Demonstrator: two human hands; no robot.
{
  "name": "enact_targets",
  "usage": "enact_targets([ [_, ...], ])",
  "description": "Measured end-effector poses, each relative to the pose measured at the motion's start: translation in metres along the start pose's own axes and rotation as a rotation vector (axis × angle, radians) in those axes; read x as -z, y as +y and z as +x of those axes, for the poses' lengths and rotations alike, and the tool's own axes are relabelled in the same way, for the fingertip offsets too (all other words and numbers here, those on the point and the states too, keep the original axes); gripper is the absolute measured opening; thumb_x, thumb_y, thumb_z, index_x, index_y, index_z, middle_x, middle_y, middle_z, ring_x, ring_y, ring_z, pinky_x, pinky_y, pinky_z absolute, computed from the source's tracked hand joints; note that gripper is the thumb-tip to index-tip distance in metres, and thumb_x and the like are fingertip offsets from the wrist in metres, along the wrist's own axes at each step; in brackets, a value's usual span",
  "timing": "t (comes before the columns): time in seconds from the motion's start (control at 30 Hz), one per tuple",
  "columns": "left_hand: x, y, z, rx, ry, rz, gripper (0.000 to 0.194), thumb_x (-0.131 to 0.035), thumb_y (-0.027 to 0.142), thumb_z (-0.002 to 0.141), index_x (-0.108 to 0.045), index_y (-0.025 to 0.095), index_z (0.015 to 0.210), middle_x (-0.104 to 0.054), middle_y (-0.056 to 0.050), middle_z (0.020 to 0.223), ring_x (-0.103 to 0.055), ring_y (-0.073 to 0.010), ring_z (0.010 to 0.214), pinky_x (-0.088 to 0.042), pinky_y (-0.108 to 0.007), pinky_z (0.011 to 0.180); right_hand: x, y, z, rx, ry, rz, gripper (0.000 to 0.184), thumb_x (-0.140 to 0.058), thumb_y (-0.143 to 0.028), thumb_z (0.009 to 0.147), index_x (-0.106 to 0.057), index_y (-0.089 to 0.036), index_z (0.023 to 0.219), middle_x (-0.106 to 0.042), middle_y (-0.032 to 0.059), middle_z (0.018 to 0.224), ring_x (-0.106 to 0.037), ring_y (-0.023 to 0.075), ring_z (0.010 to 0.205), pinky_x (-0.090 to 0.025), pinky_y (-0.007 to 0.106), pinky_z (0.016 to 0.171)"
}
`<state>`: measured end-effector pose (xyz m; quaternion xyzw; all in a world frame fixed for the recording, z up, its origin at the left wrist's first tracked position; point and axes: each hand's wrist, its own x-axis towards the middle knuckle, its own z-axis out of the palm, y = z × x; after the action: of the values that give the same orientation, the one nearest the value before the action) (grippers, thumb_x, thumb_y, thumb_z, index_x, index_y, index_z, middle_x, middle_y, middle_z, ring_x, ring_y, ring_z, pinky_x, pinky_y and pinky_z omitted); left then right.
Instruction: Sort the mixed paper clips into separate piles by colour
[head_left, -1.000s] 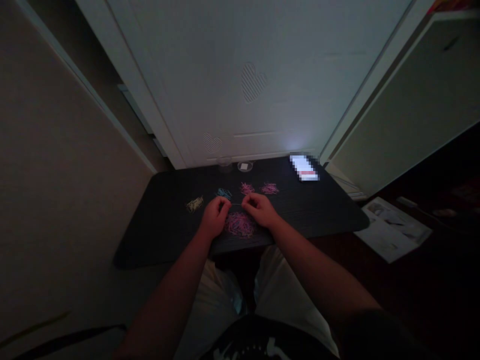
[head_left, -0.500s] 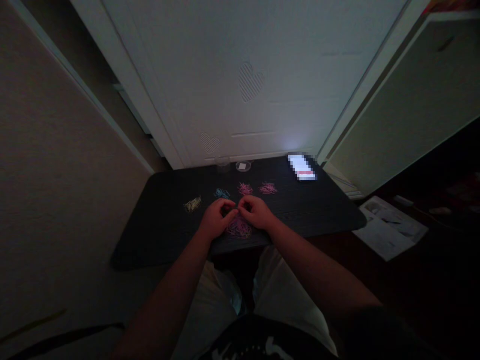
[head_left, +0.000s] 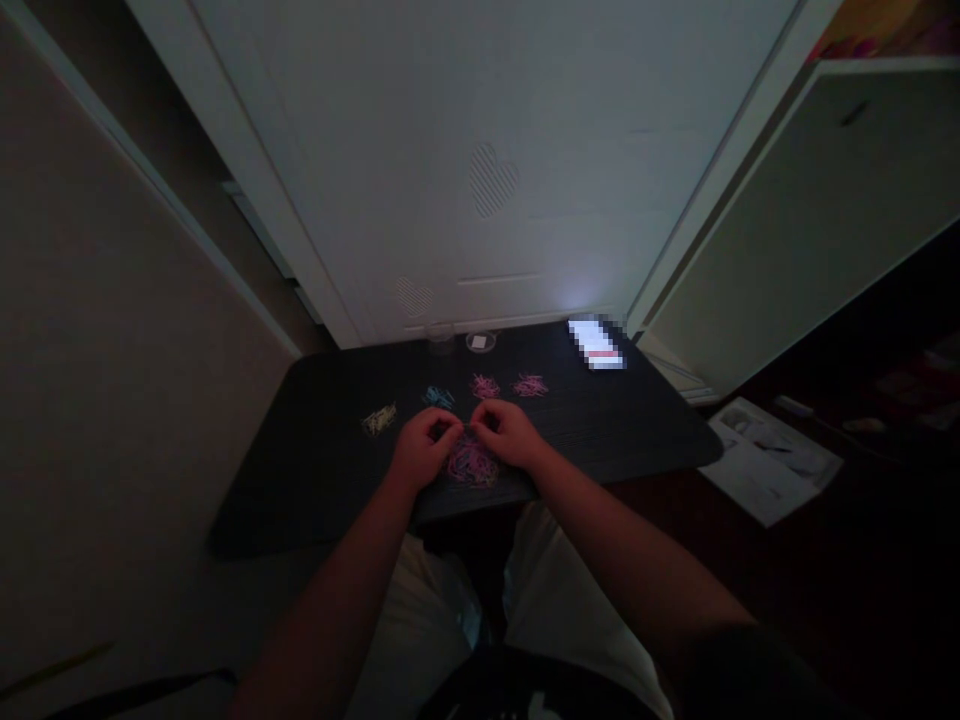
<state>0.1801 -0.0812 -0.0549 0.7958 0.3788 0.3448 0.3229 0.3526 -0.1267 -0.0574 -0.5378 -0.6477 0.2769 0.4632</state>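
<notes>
Look, a pale yellow heap [head_left: 379, 420], a blue heap [head_left: 437, 397] and two pink heaps [head_left: 485, 386] [head_left: 529, 385] of thin bits sit apart, mid-picture. One big mixed heap [head_left: 472, 467] is left by your pinched hands [head_left: 422, 448] [head_left: 510, 435]; can't tell what's gripped.

Pretty basic outfit tbh: pale, loose-looking trousers [head_left: 574, 605] below the near edge of the dark table [head_left: 600, 425], then a black top [head_left: 487, 685] farther below it with a cut-off whitish print [head_left: 541, 706]. Right sleeve [head_left: 739, 655] is dark too, left hand [head_left: 424, 450] and right hand [head_left: 511, 435] bare.
</notes>
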Motion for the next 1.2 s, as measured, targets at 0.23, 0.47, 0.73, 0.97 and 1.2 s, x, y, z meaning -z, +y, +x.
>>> enact_targets([
  [0.23, 0.0027, -0.0016, 0.0005, 0.055, 0.08, -0.037, 0.017, -0.058, 0.032, 0.078, -0.064, 0.017, 0.083, -0.066, -0.002, 0.079, -0.059, -0.0141, 0.069, -0.046, -0.024, 0.061, -0.0005, 0.0037, 0.0002, -0.024, 0.013, 0.04, 0.002, -0.054, -0.015, 0.07, -0.055, -0.017, 0.068, -0.051, -0.0029, 0.06, -0.046, 0.0094, 0.056, -0.036, 0.021, 0.053],
  [0.47, -0.0017, -0.0007, 0.0009, -0.052, -0.047, 0.075, 0.013, -0.058, 0.029, 0.079, -0.067, 0.02, 0.083, -0.068, -0.004, 0.082, -0.061, -0.0165, 0.076, -0.047, -0.027, 0.066, -0.0019, 0.0019, 0.0001, 0.008, -0.015, 0.012, 0.003, -0.057, -0.018, 0.071, -0.058, -0.016, 0.069, -0.054, -0.0021, 0.062, -0.047, 0.0093, 0.056, -0.036, 0.021, 0.053],
  [0.73, -0.0008, -0.0033, 0.0014, -0.003, -0.01, 0.088, 0.016, -0.057, 0.032, 0.08, -0.066, 0.019, 0.084, -0.068, -0.003, 0.081, -0.06, -0.0158, 0.072, -0.047, -0.027, 0.064, -0.0006, 0.0037, 0.0, -0.025, 0.001, 0.048, 0.001, -0.058, -0.016, 0.069, -0.057, -0.017, 0.07, -0.053, -0.0031, 0.06, -0.047, 0.0091, 0.055, -0.036, 0.021, 0.052],
  [0.97, -0.0018, -0.0024, 0.0018, -0.015, -0.027, 0.078, 0.016, -0.059, 0.032, 0.079, -0.068, 0.019, 0.084, -0.068, -0.003, 0.079, -0.06, -0.015, 0.07, -0.047, -0.026, 0.065, -0.0013, 0.0016, 0.0003, -0.038, -0.023, 0.09, 0.008, -0.06, -0.019, 0.071, -0.06, -0.016, 0.078, -0.053, -0.0028, 0.063, -0.048, 0.0094, 0.056, -0.038, 0.021, 0.053],
  [1.2, -0.0016, -0.0005, 0.0015, -0.018, -0.045, 0.088, 0.016, -0.059, 0.03, 0.08, -0.068, 0.018, 0.083, -0.067, -0.002, 0.079, -0.06, -0.0146, 0.072, -0.047, -0.026, 0.066, -0.0015, 0.0019, 0.0003, -0.036, -0.016, 0.065, 0.011, -0.061, -0.018, 0.073, -0.062, -0.016, 0.083, -0.053, -0.0031, 0.063, -0.047, 0.0089, 0.056, -0.036, 0.021, 0.053],
])
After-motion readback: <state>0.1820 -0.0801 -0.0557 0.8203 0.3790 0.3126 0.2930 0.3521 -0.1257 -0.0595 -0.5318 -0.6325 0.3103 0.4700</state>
